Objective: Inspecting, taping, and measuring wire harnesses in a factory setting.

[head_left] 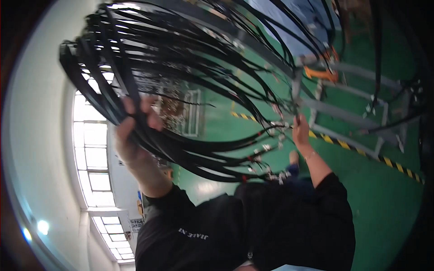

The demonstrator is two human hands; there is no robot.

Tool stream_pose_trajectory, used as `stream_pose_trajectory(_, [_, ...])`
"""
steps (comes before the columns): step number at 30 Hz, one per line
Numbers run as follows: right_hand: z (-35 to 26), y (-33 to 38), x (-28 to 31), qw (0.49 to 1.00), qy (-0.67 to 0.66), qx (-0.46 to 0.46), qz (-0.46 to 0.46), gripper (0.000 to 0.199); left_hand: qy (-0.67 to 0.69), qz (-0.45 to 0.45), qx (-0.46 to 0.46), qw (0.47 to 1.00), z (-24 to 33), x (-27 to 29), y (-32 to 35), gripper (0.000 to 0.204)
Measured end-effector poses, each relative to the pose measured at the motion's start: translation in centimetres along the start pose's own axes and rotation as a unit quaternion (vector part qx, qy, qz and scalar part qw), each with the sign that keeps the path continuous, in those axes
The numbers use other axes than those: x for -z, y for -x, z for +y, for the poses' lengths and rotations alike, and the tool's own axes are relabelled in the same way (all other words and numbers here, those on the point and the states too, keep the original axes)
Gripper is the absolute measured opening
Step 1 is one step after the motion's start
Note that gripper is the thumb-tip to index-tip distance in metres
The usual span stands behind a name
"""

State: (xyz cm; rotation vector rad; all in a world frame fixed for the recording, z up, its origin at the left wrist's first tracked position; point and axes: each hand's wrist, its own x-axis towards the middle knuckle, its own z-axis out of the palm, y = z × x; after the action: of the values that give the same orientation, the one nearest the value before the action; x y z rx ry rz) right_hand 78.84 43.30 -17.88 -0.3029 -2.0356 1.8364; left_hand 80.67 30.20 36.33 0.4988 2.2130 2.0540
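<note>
A large bundle of black sleeved cables point(194, 147) hangs in long loops across the left and middle of the view. My left hand point(135, 122) is closed around several of these cables and holds them raised; it is slightly blurred. The cables curve down to connector ends point(275, 174) with red bands, close in front of my body. My right hand point(301, 131) is closed by the lower end of a grey metal post point(296, 88), beside more cable ends. What sits inside its fingers cannot be made out.
A grey metal frame point(348, 113) stands at the right, with an orange part point(322, 73) and more black cables point(377, 49) hanging near it. Light blue cloth point(294, 27) shows behind. Yellow-black tape point(343, 143) marks the green floor point(217, 122). Windows point(96, 153) line the left wall.
</note>
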Motion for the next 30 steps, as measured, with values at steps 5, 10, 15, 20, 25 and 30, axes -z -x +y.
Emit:
stream_pose_trajectory(5, [-9.5,-0.9,1.8,0.987,-0.146,0.012,-0.073,0.020,0.019,-0.057,0.024,0.998,-1.3,0.8,-0.9,0.030])
stream_pose_trajectory(10, [-6.1,3.6,2.7,0.941,-0.099,0.130,-0.295,0.013,0.022,-0.064,0.033,0.997,-1.4,0.5,-1.0,0.030])
stream_pose_trajectory(15, [-5.4,4.3,3.2,0.949,-0.156,0.004,-0.273,0.016,0.016,-0.082,0.034,0.996,-1.1,0.7,-1.0,0.029])
stream_pose_trajectory(20, [-12.2,-0.7,6.4,0.987,-0.131,0.005,-0.090,0.028,0.023,-0.105,0.027,0.994,-0.2,0.9,-1.1,0.027])
stream_pose_trajectory(25, [-23.5,-5.3,12.1,0.955,-0.205,0.094,-0.195,0.034,0.107,-0.132,0.055,0.984,-2.0,1.3,-2.9,0.026])
stream_pose_trajectory(30, [-33.2,-7.4,9.7,0.864,-0.281,0.315,-0.273,0.048,0.084,-0.029,0.025,0.996,-3.2,-2.3,-3.4,0.026])
